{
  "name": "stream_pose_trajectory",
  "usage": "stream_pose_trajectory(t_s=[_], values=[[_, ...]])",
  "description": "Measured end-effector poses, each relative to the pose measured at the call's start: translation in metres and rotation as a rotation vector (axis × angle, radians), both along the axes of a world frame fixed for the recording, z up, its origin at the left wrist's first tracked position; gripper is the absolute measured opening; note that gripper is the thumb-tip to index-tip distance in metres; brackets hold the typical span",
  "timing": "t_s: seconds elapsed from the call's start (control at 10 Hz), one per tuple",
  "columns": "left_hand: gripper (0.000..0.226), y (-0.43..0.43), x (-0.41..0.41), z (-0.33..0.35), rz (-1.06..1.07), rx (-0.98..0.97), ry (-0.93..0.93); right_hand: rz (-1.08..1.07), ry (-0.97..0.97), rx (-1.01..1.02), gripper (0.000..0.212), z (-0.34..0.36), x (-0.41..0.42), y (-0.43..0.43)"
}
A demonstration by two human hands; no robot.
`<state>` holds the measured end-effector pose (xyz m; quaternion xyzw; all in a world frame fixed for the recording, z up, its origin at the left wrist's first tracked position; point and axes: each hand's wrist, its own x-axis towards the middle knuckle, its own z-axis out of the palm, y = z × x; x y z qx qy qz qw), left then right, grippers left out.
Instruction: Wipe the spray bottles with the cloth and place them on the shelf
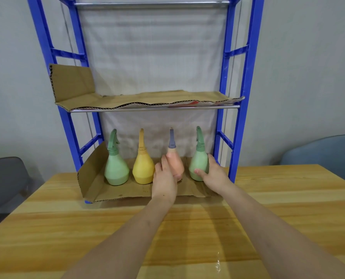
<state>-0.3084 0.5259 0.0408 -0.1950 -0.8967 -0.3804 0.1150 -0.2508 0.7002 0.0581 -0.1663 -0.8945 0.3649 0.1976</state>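
Several spray bottles stand in a row on the cardboard-lined bottom shelf (99,174) of a blue rack. From the left: a green bottle (116,170), a yellow bottle (143,168), a peach bottle with a purple nozzle (176,164), and a second green bottle (198,164). My left hand (164,178) grips the peach bottle from its left side. My right hand (213,172) grips the right green bottle, thumb across its front. No cloth is in view.
The rack (246,77) stands at the far edge of a wooden table (67,228). Its middle shelf (147,100) carries only warped cardboard. A grey chair (4,182) is at the left and a blue chair (324,150) at the right.
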Motion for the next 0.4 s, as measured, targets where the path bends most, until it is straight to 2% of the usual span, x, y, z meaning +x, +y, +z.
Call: stream_pose_trajectory(t_s=[0.2, 0.3, 0.4], values=[[0.084, -0.007, 0.006, 0.002, -0.028, -0.013, -0.013, -0.001, -0.042, -0.058, 0.08, 0.002, 0.004, 0.0], [0.072, -0.017, 0.019, 0.009, -0.037, -0.023, -0.022, -0.041, -0.089, -0.029, 0.083, 0.011, 0.018, -0.003], [0.059, -0.03, 0.035, 0.015, -0.034, -0.051, 0.007, -0.064, -0.12, 0.081, 0.074, 0.011, 0.032, -0.009]])
